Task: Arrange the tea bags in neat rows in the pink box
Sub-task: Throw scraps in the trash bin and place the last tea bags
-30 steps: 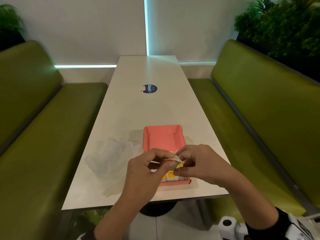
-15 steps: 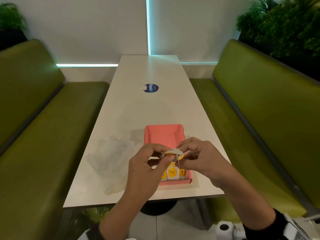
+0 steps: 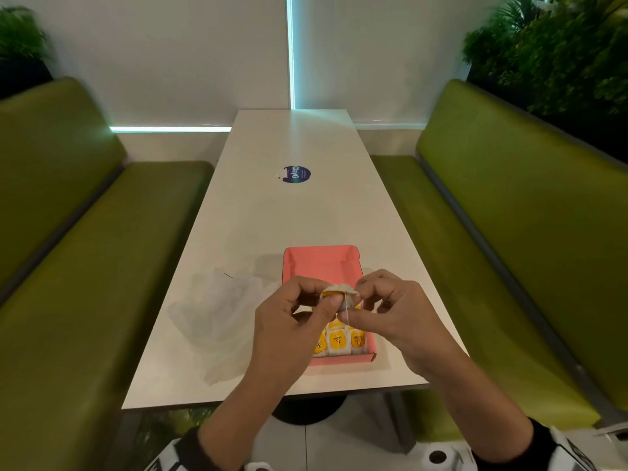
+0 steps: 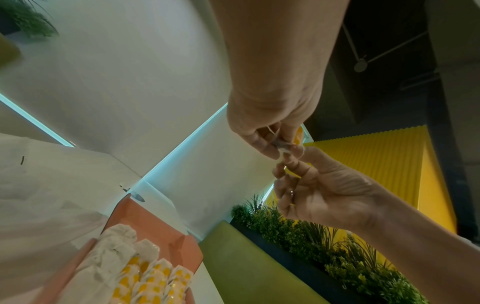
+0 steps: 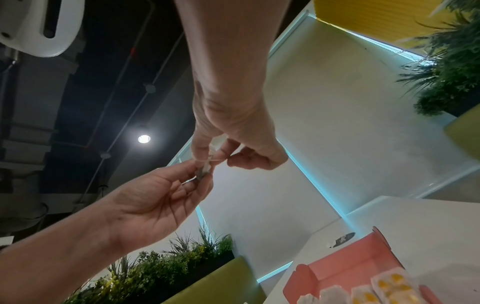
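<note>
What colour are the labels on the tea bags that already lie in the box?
Yellow labels on white tea bags, best seen in the head view, inside the pink box.

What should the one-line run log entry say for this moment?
left hand: pinches tea bag | right hand: pinches its string | pink box: tea bags at near end, far end bare

**Two hands pinching one tea bag above the box**

The right hand (image 5: 233,131) and the left hand (image 5: 155,197) are pinching a tea bag (image 5: 205,164) and its string between their fingertips. Below, the pink box (image 5: 345,267) is holding packed tea bags (image 5: 389,286) on the white table (image 5: 428,218).
</note>
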Demonstrator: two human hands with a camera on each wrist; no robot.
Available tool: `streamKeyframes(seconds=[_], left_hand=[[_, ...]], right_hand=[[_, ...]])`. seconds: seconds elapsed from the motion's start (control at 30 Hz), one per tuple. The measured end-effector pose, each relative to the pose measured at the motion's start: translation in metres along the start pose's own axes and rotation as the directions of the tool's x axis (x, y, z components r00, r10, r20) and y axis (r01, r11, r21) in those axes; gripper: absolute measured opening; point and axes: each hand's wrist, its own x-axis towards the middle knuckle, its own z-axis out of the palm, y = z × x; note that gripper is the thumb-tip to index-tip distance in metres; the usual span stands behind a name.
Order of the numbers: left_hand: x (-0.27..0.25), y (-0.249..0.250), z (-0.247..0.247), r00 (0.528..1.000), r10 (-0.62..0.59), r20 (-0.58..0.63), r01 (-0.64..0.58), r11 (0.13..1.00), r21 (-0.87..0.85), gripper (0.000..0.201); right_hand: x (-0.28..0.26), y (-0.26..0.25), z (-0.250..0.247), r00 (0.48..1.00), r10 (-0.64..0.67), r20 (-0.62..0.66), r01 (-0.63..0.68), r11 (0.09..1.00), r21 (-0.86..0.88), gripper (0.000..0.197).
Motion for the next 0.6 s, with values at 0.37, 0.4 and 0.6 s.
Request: streamKeyframes(seconds=[0.37,0.4,0.6], left_hand=[[0.004,0.004,0.008,0.996,-0.082,0.042,0.085,0.992,-0.089,0.012],[0.005,0.003,0.008,0.993,-0.11,0.043,0.113,0.989,-0.098,0.012],[0.005,0.004,0.01,0.987,-0.149,0.06,0.156,0.978,-0.141,0.014]], right_hand=[[0.001,-0.003,-0.003,0.997,0.043,0.069,-0.036,0.994,-0.101,0.018],[0.002,-0.004,-0.005,0.997,0.036,0.072,-0.025,0.989,-0.147,0.017],[0.005,-0.014,-0.021,0.973,0.112,0.2,-0.076,0.98,-0.183,0.025]])
